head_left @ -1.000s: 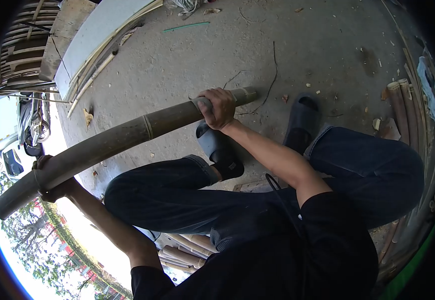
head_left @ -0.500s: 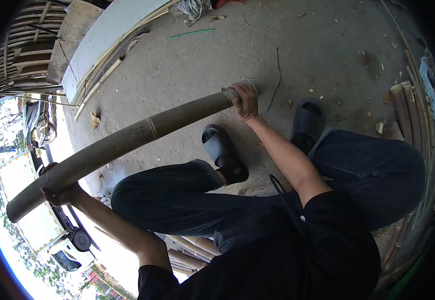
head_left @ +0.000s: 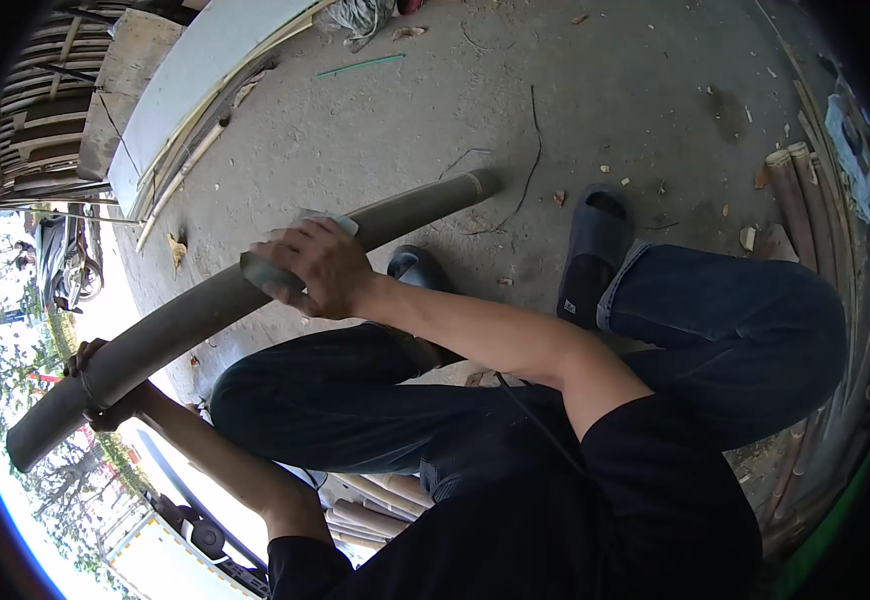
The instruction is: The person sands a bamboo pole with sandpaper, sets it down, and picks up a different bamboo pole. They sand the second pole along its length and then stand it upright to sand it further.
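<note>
Pole (head_left: 173, 322) was clasped by left hand (head_left: 117, 406) | sheet (head_left: 341, 223) was gripped against it by right hand (head_left: 327, 268) | done/left portions couldn't be told apart

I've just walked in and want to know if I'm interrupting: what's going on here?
A seated person is working on a long bamboo pole. The left hand grips it near its near end, while the right hand presses a thin greyish sheet around it farther along. The right hand's blur suggests rubbing, perhaps sanding, though the sheet's material is unclear. The pole's far end points out over the concrete floor.
</note>
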The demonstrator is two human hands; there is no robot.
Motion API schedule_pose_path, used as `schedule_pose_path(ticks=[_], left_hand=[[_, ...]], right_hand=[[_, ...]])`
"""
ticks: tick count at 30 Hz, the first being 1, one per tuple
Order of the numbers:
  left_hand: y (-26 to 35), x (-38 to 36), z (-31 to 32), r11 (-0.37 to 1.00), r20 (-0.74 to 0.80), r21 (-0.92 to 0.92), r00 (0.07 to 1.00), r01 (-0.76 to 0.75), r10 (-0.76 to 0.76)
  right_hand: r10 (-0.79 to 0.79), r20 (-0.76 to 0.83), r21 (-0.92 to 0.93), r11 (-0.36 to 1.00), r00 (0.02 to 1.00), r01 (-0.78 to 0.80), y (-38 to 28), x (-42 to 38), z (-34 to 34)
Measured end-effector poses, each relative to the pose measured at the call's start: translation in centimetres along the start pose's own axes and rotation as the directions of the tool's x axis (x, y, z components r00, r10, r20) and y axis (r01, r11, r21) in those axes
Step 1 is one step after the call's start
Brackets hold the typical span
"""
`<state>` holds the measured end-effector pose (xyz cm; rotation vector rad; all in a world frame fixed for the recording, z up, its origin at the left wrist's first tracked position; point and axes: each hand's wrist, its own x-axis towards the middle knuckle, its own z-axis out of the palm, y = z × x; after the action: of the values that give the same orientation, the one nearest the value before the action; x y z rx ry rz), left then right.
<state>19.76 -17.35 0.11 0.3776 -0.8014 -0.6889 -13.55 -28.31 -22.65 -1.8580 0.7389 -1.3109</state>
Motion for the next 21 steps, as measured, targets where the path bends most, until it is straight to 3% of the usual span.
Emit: schedule_pose_path(ticks=[2, 3, 5, 7, 8, 10, 12, 14, 15, 17, 18, 20, 21], left_hand=[[0.3, -0.8, -0.6, 0.999, -0.131, 0.038, 0.991, -0.002, 0.007], [0.5, -1.1, -1.0, 0.999, -0.130, 0.037, 0.991, -0.006, 0.011], [0.8, -1.2, -1.9, 0.999, -0.175, -0.023, 0.984, 0.034, -0.038], [0.6, -1.0, -2.4, 0.999, -0.148, 0.030, 0.989, 0.020, -0.015], [0.8, -0.9, -2.6, 0.996, -0.126, 0.091, 0.992, 0.006, 0.006], [1.2, -0.5, -3.0, 0.967, -0.212, 0.252, 0.977, 0.027, 0.028], [1.4, -0.9, -3.0, 0.834, -0.235, 0.541, 0.972, 0.111, 0.023], [1.3, -0.5, -3.0, 0.782, -0.418, 0.593, 0.903, 0.191, 0.097], [0.8, -0.3, -2.9, 0.784, -0.419, 0.591, 0.902, 0.189, 0.099], [-0.1, 0.0, -2.6, 0.728, -0.591, 0.650, 0.747, 0.219, 0.304], [-0.1, 0.0, -2.9, 0.727, -0.592, 0.650, 0.747, 0.222, 0.302], [0.5, 0.2, -4.0, 0.682, -0.697, 0.634, 0.651, 0.364, 0.300], [0.1, 0.1, -3.6, 0.681, -0.698, 0.634, 0.650, 0.366, 0.301]], right_hand=[[0.112, 0.017, -0.110, 0.988, 0.994, -0.109, 5.9, -2.2, -2.3], [0.210, -0.036, -0.174, 0.961, 0.977, -0.213, 9.4, -3.8, -4.4], [0.256, -0.169, -0.338, 0.892, 0.952, -0.300, 17.4, -7.9, -7.9], [0.372, -0.202, -0.266, 0.869, 0.906, -0.417, 22.3, -9.6, -10.4], [0.456, -0.239, -0.249, 0.825, 0.857, -0.508, 23.7, -9.7, -11.2], [0.679, -0.387, -0.250, 0.573, 0.623, -0.780, 24.9, -9.0, -13.0], [0.670, -0.568, -0.129, 0.501, 0.478, -0.856, 26.1, -8.3, -15.0], [0.682, -0.661, -0.060, 0.369, 0.314, -0.927, 27.8, -8.2, -17.5], [0.679, -0.662, -0.062, 0.372, 0.317, -0.926, 28.0, -8.0, -18.5], [0.361, -0.853, -0.089, 0.612, 0.378, -0.786, 27.5, -7.4, -20.1], [0.362, -0.853, -0.089, 0.610, 0.377, -0.787, 26.7, -6.9, -20.6], [-0.078, -0.766, -0.573, 0.533, 0.639, -0.622, 24.4, -5.7, -21.4], [-0.075, -0.764, -0.574, 0.533, 0.640, -0.622, 23.5, -5.0, -21.0]])
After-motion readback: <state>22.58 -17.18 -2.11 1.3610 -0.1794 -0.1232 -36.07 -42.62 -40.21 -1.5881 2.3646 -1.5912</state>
